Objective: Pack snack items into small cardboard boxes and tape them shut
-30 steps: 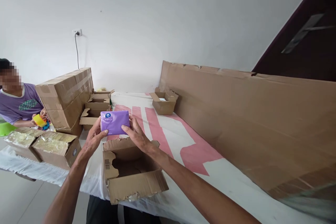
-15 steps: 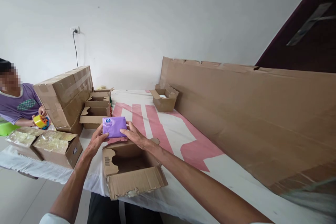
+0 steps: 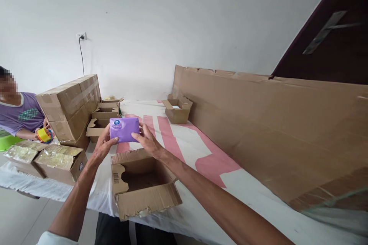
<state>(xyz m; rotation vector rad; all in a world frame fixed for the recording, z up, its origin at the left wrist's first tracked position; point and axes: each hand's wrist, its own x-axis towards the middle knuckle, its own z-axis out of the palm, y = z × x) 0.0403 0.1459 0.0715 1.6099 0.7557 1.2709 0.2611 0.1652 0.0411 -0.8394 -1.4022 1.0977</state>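
Observation:
A purple tissue pack [image 3: 125, 129] with a round blue logo is held up level between both hands. My left hand [image 3: 104, 143] grips its left end, thumb on the front face. On the right end, my right hand [image 3: 146, 138] pinches it the same way, the rear fingers partly hidden. Below and a little nearer to me stands an open cardboard box [image 3: 149, 201] at the table edge, its flaps spread outward. The part of its inside that I can see holds nothing.
Taped boxes [image 3: 61, 162] and a stack of cartons [image 3: 69, 103] stand at left, beside several open boxes [image 3: 99, 124]. A person [image 3: 24, 113] there handles yellow tape [image 3: 44, 134]. Another open box [image 3: 176, 115] sits near a tall cardboard sheet [image 3: 258, 130] along the right.
Both hands have raised the purple tissue pack slightly and brought it a bit closer. The camera view has shifted a little; the open box stays in place.

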